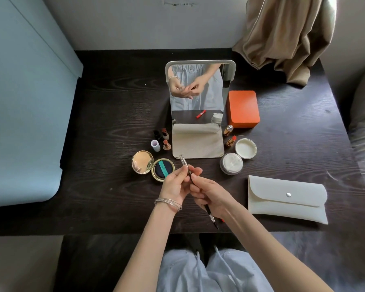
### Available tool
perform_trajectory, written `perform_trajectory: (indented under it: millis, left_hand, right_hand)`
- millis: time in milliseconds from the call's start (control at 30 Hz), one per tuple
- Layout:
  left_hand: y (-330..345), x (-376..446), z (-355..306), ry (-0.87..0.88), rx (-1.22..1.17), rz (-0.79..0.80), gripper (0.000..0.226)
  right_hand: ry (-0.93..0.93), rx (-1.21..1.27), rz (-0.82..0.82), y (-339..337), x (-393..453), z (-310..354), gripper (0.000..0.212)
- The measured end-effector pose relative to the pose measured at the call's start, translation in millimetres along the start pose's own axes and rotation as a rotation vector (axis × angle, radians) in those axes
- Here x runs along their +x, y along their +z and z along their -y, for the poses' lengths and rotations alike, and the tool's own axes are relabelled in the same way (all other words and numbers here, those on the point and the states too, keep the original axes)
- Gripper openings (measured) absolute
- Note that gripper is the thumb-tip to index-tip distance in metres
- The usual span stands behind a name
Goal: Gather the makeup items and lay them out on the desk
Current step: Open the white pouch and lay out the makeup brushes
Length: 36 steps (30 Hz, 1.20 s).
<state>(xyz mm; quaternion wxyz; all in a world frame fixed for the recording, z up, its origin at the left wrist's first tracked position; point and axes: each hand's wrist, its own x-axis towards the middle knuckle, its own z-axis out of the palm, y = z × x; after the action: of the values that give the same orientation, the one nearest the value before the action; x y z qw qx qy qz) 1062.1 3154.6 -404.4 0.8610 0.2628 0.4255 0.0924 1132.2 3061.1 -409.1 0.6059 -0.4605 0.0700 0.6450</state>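
Head view looks down on a dark wooden counter [105,127] where the makeup things are spread around a standing mirror [199,95]. Near the middle of the front edge, both hands meet above the counter. The left hand [176,185], with thin bangles on the wrist, pinches a small silver cap [183,161] between thumb and fingers. The right hand [212,193] is closed around a thin dark eyebrow pencil [209,211], whose brush end points down toward the front edge under the wrist; the other end of the pencil touches the cap. Just left of the hands lies an open gold compact [152,164], with its mirror lid and a dark puff with a green band. Behind it, left of the mirror base, stand small lipsticks and bottles [162,139] close together. On the right of the mirror sits an orange box [243,108], and in front of it two gold lipsticks [230,135], one lying and one open. Next to them are a round jar [231,163] with a white puff and its lid [246,148], touching each other. A cream pouch [287,199] with a snap button lies flat toward the front right corner. A beige curtain [287,36] hangs over the back right corner.
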Motion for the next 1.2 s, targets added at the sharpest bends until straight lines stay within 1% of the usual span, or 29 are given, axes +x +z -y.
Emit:
perform_trajectory:
  millis: [67,133,267,400,433,467,500,533,600,633,667,700,767,800,833,900,933,967,1033,1067,1133,1200]
  left_hand:
    - [1.2,-0.1,-0.1,0.029,0.023,-0.066,0.026]
    - [4.7,-0.2,1.1,0.045,0.034,-0.147,0.025]
    - [10.2,-0.5,3.2,0.071,0.019,-0.282,0.026]
    - [16.4,1.6,6.6,0.109,0.019,-0.414,0.026]
    - [16.5,1.7,7.9,0.130,0.049,-0.440,0.025]
    - [15.6,1.3,8.5,0.140,0.076,-0.440,0.024]
    - [13.1,0.5,8.6,0.132,0.080,-0.396,0.021]
    - [8.7,-0.3,7.8,0.101,0.049,-0.305,0.019]
    - [-2.2,-1.9,1.8,0.003,-0.070,-0.072,0.021]
    - [-7.6,-2.4,-1.5,-0.035,-0.105,0.011,0.023]
    - [-10.7,-2.7,-3.3,-0.052,-0.118,0.057,0.023]
    - [-11.4,-2.8,-3.1,-0.049,-0.118,0.068,0.022]
    - [-7.4,-1.0,1.9,-0.029,-0.091,0.014,0.020]
    - [-3.1,0.5,5.0,-0.028,-0.074,-0.026,0.020]
    - [1.1,1.8,7.8,-0.025,-0.073,-0.062,0.021]
    - [4.5,7.0,6.0,-0.024,-0.160,-0.147,0.023]
    - [3.2,10.2,0.1,-0.012,-0.201,-0.197,0.023]
    - [-0.5,13.0,-8.1,0.017,-0.188,-0.242,0.022]
    - [-8.6,17.9,-26.9,0.073,-0.013,-0.279,0.017]
    - [-11.2,19.4,-34.5,0.086,0.089,-0.266,0.019]
    - [-8.6,19.7,-38.8,0.097,0.249,-0.199,0.020]
    - [1.4,17.0,-28.3,0.040,0.401,-0.096,0.022]
  right_hand:
    - [-0.059,-0.112,-0.060,4.7,1.1,-2.0,0.027]
    - [-0.117,-0.248,-0.165,10.5,2.0,-4.8,0.029]
    - [-0.296,-0.654,-0.412,18.3,5.6,-12.5,0.027]
    - [-0.512,-0.923,-0.528,23.8,4.7,-20.4,0.020]
    - [-0.531,-0.960,-0.534,24.1,5.0,-20.6,0.019]
    - [-0.506,-0.945,-0.504,22.5,5.6,-18.8,0.020]
    - [-0.427,-0.847,-0.435,19.1,5.9,-14.6,0.022]
    - [-0.299,-0.660,-0.320,14.5,5.6,-8.5,0.025]
    - [0.004,-0.181,-0.044,4.7,2.2,5.3,0.027]
    - [0.114,-0.029,0.046,0.9,-0.1,9.2,0.027]
    - [0.159,0.029,0.084,-1.5,-1.6,9.9,0.027]
    - [0.169,0.032,0.090,-2.5,-2.6,8.7,0.027]
    - [0.143,-0.014,0.033,-1.4,-3.1,4.0,0.026]
    - [0.094,-0.079,-0.015,0.0,-3.4,1.5,0.025]
    - [0.007,-0.211,-0.082,0.6,-4.5,-1.2,0.025]
    - [-0.221,-0.663,-0.277,-1.8,-8.7,-6.8,0.022]
    - [-0.330,-0.851,-0.381,-5.4,-11.9,-10.1,0.022]
    - [-0.397,-0.932,-0.456,-9.1,-17.1,-12.2,0.023]
    - [-0.432,-0.908,-0.528,-22.2,-26.8,-16.2,0.023]
    - [-0.414,-0.825,-0.526,-30.6,-30.2,-17.0,0.025]
    - [-0.344,-0.493,-0.472,-43.9,-33.1,-16.8,0.030]
    - [-0.295,-0.109,-0.435,-56.9,-30.0,-12.9,0.029]
